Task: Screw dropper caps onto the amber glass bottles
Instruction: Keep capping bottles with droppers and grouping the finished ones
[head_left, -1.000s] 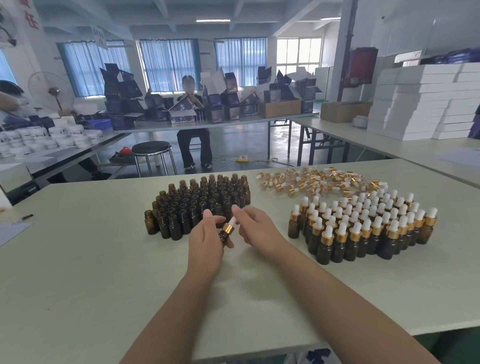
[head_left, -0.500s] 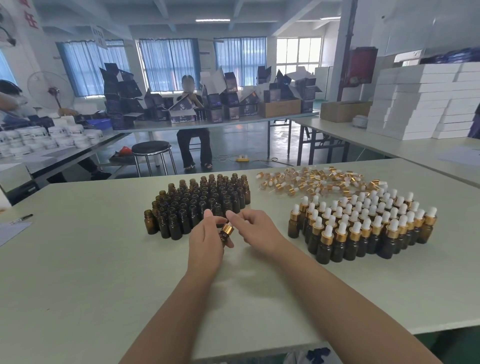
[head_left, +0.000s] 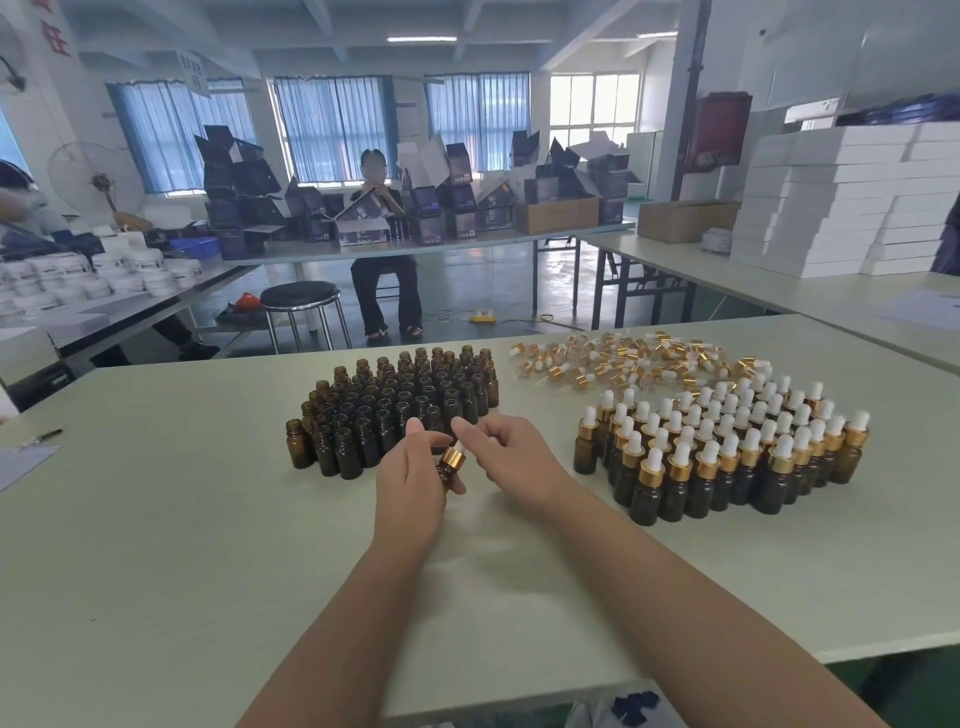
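Bottle: amber bottle (head_left: 445, 472) mid-table, tilted, gold dropper cap (head_left: 453, 457) on its neck.
Left hand (head_left: 410, 483): fingers and thumb curled round the bottle's body.
Right hand (head_left: 511, 457): just at 3 o'clock of the cap, fingers bent toward it; whether they grip it cannot be told.
Uncapped bottles (head_left: 395, 405): tight block at 12 o'clock, nearly touching the left fingertips.
Capped bottles (head_left: 727, 452): block at 3 o'clock, a strip of tabletop between it and the right wrist.
Loose caps (head_left: 623, 361): heap at 1 o'clock, close to the far edge.
Table (head_left: 156, 545): a wide pale stretch at 9 o'clock reaches a pen (head_left: 44, 435); the near edge runs under both forearms at 6 o'clock.
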